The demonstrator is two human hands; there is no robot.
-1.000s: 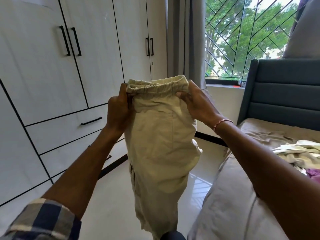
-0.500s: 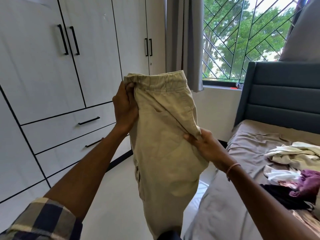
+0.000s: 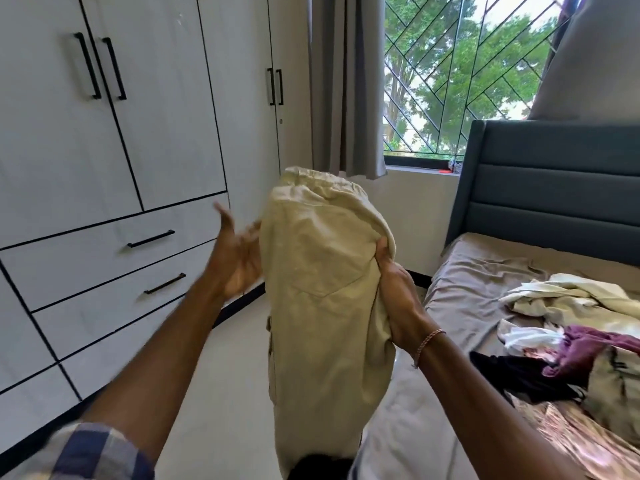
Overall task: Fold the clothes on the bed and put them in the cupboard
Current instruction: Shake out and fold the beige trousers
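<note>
A person stands between a cupboard (image 3: 104, 150) on the left and a bed (image 3: 478, 282) on the right, holding beige trousers (image 3: 322, 306) up in the air between the two arms. The right hand (image 3: 394, 299) grips the trousers at their right edge, a little below the waistband, its fingers (image 3: 381, 247) curled into a bunched fold of cloth. The elastic waistband flops over at the top and the legs hang straight down, out of view at the near edge. A back pocket shows on the side facing the camera.

The left hand (image 3: 239, 265) is just left of the trousers, palm turned towards them, fingers (image 3: 252, 230) straight and spread, holding nothing. It is blurred, so whether the fingertips touch the cloth cannot be told. A checked sleeve (image 3: 86, 452) is pushed up on the left arm, and a thin bracelet (image 3: 429, 341) circles the right wrist.

On the bed, to the right, lies a loose pile of clothes (image 3: 571, 341): cream, white, purple, black and patterned pieces, all unfolded, on a brown sheet. A grey headboard (image 3: 554, 192) stands at the far end. The cupboard's doors are shut, as are two drawers (image 3: 104, 251) with black handles. Far off, a grey curtain (image 3: 346, 84) hangs beside a barred window (image 3: 460, 74) with green trees behind it.
</note>
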